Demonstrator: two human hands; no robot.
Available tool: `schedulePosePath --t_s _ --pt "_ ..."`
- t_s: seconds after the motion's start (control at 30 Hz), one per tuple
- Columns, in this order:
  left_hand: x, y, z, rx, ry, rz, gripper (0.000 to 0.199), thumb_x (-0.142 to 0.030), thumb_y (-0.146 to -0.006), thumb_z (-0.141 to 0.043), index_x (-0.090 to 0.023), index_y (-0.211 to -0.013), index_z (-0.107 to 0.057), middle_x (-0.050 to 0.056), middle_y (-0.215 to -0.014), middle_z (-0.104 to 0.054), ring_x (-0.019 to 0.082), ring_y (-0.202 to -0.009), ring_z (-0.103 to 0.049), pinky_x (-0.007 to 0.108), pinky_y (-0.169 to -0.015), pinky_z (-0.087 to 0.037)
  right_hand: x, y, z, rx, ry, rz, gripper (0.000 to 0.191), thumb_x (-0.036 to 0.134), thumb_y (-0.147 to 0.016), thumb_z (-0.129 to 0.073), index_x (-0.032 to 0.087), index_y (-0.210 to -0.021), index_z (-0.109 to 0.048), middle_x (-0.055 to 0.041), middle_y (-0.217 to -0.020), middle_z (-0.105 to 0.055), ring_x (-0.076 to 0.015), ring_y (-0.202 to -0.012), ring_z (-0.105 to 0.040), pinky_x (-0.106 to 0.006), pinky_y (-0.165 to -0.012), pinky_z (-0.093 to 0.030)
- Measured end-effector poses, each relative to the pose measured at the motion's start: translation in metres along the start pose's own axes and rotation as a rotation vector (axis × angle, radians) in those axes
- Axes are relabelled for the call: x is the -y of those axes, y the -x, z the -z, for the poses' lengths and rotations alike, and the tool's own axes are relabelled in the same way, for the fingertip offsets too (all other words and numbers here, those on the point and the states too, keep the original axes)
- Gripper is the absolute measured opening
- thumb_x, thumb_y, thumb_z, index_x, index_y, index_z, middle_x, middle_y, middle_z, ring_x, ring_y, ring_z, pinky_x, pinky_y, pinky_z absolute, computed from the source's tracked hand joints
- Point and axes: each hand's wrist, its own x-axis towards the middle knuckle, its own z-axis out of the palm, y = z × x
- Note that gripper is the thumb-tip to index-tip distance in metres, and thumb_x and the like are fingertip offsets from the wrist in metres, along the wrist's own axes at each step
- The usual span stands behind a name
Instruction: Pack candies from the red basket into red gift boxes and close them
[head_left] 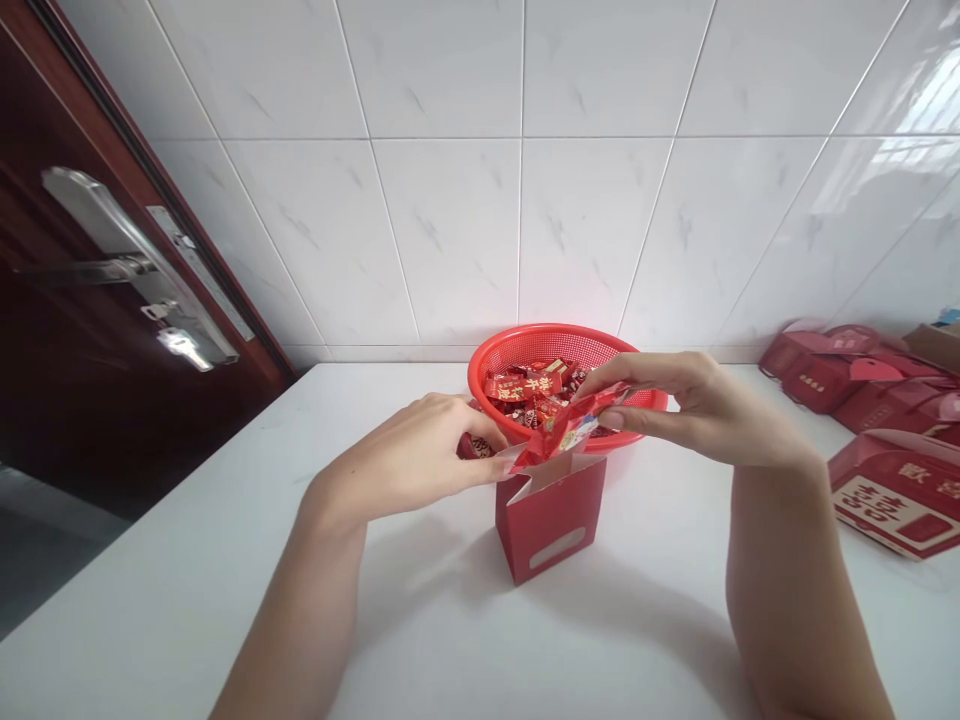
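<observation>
White tiled wall [450, 200] rises at the far side behind the white table [420, 640]. Centre-far, a red plastic basket [652, 402] holds wrapped candies. Nearer stands the open red gift box [559, 510]; the left hand [420, 450] pinches its rim, the right hand [675, 405] a red packet [562, 430] over it.

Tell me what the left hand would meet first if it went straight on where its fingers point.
Likely the upper rim of the open red cardboard box, which the left hand seems to touch, or the shiny red plastic packet at its mouth; depth is unclear between them.
</observation>
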Motion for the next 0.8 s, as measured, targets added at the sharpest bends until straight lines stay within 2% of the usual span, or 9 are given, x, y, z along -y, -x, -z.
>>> schedulePosePath --t_s 0.13,0.23,0.37,0.43,0.57,0.7,0.8 --pt "0.003 -0.009 -0.005 0.033 -0.029 -0.025 0.040 -0.040 -0.096 -0.049 -0.022 -0.069 -0.072 0.004 -0.079 -0.068 0.016 -0.061 -0.058 0.029 -0.054 -0.037 -0.002 -0.001 -0.001 0.001 -0.001 -0.011 0.021 0.032 -0.095 -0.067 0.022 -0.109 -0.076 -0.0051 -0.098 -0.079 -0.0199 -0.086 -0.074 -0.029 -0.073 -0.059" --pt "0.006 -0.012 -0.005 0.099 -0.011 -0.032 0.042 -0.041 -0.099 -0.045 -0.021 -0.072 -0.071 0.003 -0.081 -0.069 0.015 -0.064 -0.059 0.029 -0.055 -0.037 -0.004 -0.001 -0.003 -0.007 0.015 -0.048 0.021 0.035 -0.094 -0.066 0.021 -0.106 -0.076 -0.0041 -0.091 -0.078 -0.0194 -0.080 -0.072 -0.029 -0.069 -0.057" --pt "0.008 -0.016 -0.002 0.140 0.022 -0.020 0.043 -0.045 -0.099 -0.045 -0.020 -0.074 -0.069 0.003 -0.083 -0.069 0.016 -0.068 -0.060 0.028 -0.056 -0.037 -0.004 -0.001 -0.006 -0.026 0.091 -0.122 0.019 0.035 -0.094 -0.064 0.021 -0.093 -0.076 -0.0025 -0.080 -0.074 -0.0189 -0.072 -0.067 -0.030 -0.063 -0.053" --pt "0.010 -0.017 -0.001 0.155 0.046 -0.023 0.043 -0.045 -0.100 -0.046 -0.019 -0.074 -0.068 0.003 -0.083 -0.069 0.016 -0.070 -0.061 0.027 -0.057 -0.037 -0.003 -0.001 -0.008 -0.029 0.143 -0.144 0.019 0.035 -0.095 -0.062 0.022 -0.094 -0.076 -0.0027 -0.081 -0.074 -0.0192 -0.072 -0.066 -0.030 -0.062 -0.051" --pt "0.014 -0.018 0.001 0.190 0.089 -0.069 0.042 -0.046 -0.101 -0.046 -0.020 -0.076 -0.067 0.001 -0.081 -0.068 0.015 -0.071 -0.061 0.026 -0.060 -0.039 0.003 -0.001 -0.012 -0.016 0.193 -0.113 0.018 0.032 -0.096 -0.062 0.024 -0.104 -0.076 -0.0034 -0.095 -0.077 -0.0190 -0.080 -0.068 -0.029 -0.068 -0.051" --pt "0.016 -0.019 0.001 0.198 0.116 -0.093 0.040 -0.045 -0.099 -0.049 -0.019 -0.073 -0.064 0.001 -0.078 -0.066 0.014 -0.068 -0.058 0.026 -0.061 -0.041 0.011 -0.003 -0.019 0.041 0.244 -0.089 0.015 0.023 -0.097 -0.058 0.021 -0.095 -0.073 -0.0025 -0.086 -0.073 -0.0154 -0.072 -0.062 -0.026 -0.061 -0.046" --pt "0.016 -0.019 0.002 0.196 0.112 -0.071 0.041 -0.047 -0.099 -0.049 -0.019 -0.074 -0.066 0.002 -0.079 -0.067 0.015 -0.068 -0.059 0.026 -0.060 -0.041 0.015 -0.004 -0.024 0.046 0.276 -0.053 0.015 0.022 -0.097 -0.056 0.020 -0.095 -0.071 -0.0023 -0.083 -0.069 -0.0148 -0.070 -0.059 -0.026 -0.060 -0.042"
